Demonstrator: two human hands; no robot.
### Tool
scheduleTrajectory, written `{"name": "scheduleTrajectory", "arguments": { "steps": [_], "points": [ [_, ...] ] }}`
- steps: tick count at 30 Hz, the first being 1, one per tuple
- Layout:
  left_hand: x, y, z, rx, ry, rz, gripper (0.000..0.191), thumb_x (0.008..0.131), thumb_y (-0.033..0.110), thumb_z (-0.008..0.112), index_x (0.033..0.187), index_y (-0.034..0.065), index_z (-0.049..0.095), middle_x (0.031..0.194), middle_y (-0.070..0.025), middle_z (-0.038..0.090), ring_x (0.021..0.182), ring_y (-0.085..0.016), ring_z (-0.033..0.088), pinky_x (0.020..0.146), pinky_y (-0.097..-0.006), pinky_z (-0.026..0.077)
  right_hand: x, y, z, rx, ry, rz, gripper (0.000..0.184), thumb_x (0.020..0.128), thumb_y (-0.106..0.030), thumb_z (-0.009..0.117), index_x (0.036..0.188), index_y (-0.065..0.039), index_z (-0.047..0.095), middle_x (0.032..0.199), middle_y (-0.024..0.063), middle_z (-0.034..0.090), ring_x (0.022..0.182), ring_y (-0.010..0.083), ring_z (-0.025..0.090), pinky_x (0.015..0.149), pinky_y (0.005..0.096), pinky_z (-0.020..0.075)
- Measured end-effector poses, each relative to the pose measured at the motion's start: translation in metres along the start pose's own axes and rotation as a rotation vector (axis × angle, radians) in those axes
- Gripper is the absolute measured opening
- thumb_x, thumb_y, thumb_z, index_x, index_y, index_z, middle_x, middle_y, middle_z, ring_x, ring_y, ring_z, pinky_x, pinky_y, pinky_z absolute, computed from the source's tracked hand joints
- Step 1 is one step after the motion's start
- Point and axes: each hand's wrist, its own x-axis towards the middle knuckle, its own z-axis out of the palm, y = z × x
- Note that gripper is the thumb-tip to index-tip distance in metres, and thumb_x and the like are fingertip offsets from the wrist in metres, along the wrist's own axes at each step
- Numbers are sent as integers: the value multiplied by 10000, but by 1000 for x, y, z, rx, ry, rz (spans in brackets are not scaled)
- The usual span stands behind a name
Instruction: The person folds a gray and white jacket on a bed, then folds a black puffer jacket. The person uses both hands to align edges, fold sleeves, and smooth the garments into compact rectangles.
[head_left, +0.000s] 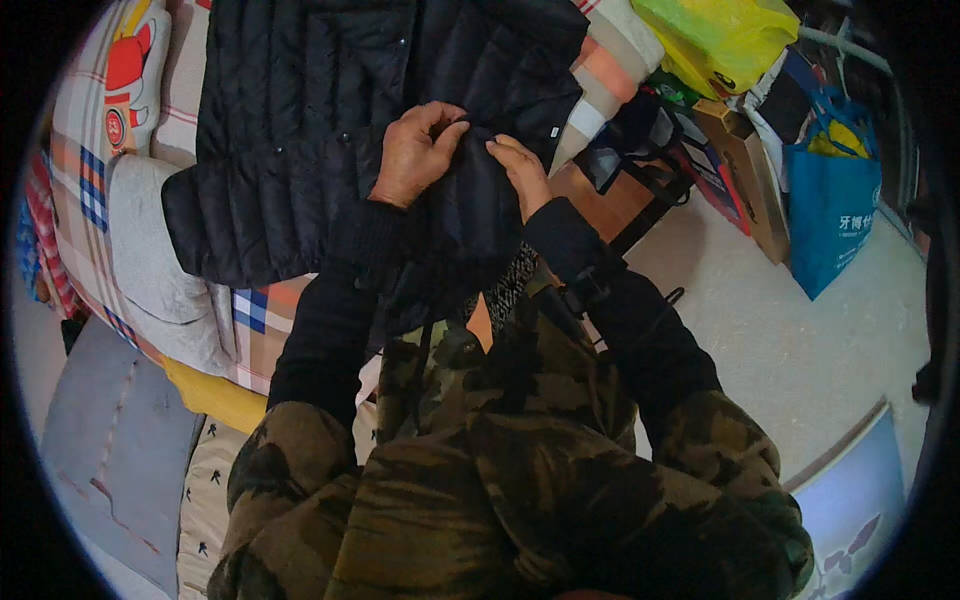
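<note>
A black quilted jacket (300, 187) lies spread over the bed in front of me, its hem hanging towards my lap. With thumb and index finger my left hand (421, 154) pinches a bit of the dark fabric near the jacket's right part. Just right of it, my right hand (523, 171) holds the same fabric at its fingertips; the fingers' far side is partly hidden. A small white tag (554, 132) shows near the jacket's right edge. Snap buttons (346, 137) dot the front.
A plaid bedspread (262, 360) and a grey cloth (161, 262) lie under and beside the jacket. At the right are a blue shopping bag (832, 202), a cardboard box (757, 172) and a yellow-green plastic bag (720, 37). A grey mat (112, 450) lies at the lower left.
</note>
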Motion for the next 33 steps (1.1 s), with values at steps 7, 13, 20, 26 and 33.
{"name": "scheduleTrajectory", "arguments": {
  "steps": [7, 13, 20, 26, 33],
  "points": [
    [-1, 13, -12, -131, -1, 8, 131, 753, 86, 665, 874, 36, 649, 775, -95, 633, 747, -241, 601, 681, -314, 470, -4, 0, 11, -10, 31, -17, 157, 843, -174, 590, 903, -30, 609, 829, -2, 570, 745, 86, 529, 678, 199, 426],
    [4, 15, -19, 93, 39, 273, 88, 757, 99, 646, 838, 65, 647, 774, -66, 617, 735, -267, 562, 679, -348, 439, 1, -7, 7, -174, -92, 16, 133, 825, -209, 620, 866, -83, 604, 743, -25, 529, 687, 92, 504, 644, 202, 392],
    [-4, 12, 2, 154, -11, 306, 89, 756, 112, 647, 843, 93, 644, 828, -41, 607, 807, -257, 556, 740, -344, 410, 22, -23, 3, 16, 75, 165, 223, 839, -255, 588, 960, -71, 550, 895, 16, 567, 858, 158, 545, 812, 246, 406],
    [3, 21, -5, 144, 70, 289, 159, 732, 142, 670, 875, 86, 627, 892, -67, 589, 877, -263, 535, 791, -355, 393, 34, -16, -4, -9, 39, 143, 179, 804, -133, 619, 959, -70, 555, 890, 22, 567, 833, 160, 542, 735, 286, 443],
    [60, 19, -23, 516, 586, 194, 503, 643, 149, 734, 1088, 49, 522, 1102, -139, 477, 1059, -334, 430, 892, -425, 351, 28, -19, 7, 8, 6, 174, 295, 776, -66, 618, 1054, -50, 521, 1031, 51, 563, 943, 204, 541, 839, 304, 439]
  ]
}}
